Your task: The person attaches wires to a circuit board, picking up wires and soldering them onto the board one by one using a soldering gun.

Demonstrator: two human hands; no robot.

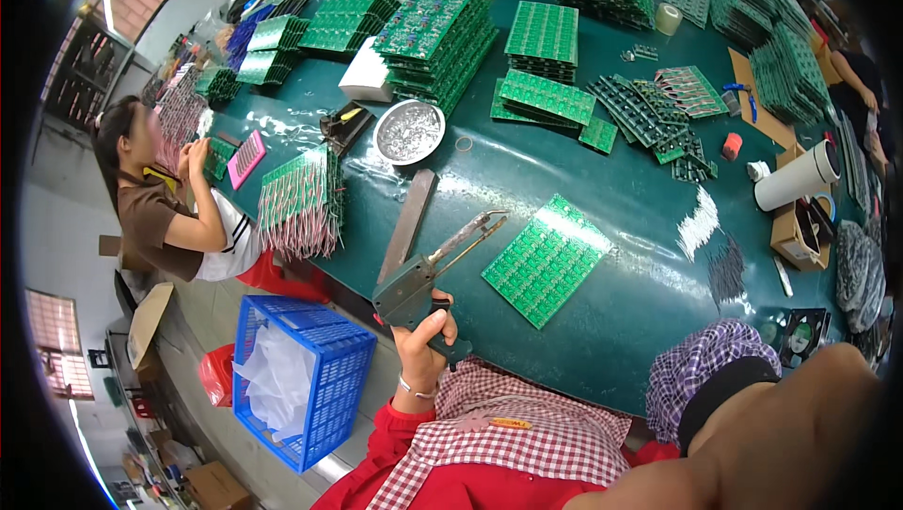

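While the left hand (425,336) is closing tight round the dark grip of a lever cutter (428,270) at the near edge of the green table (602,341), the right hand is lying hidden under a purple checked sleeve cover (707,369), so I cannot tell its grip. The cutter is looking heavy, all stiff metal. It is best held by that handle, well clear of the long blade. Just right of the blade a green circuit panel (546,261) is lying flat. It is probably thin, light and brittle, and best lifted by its edges. Farther off, a round metal dish (408,132) is sitting before stacked boards (437,35).
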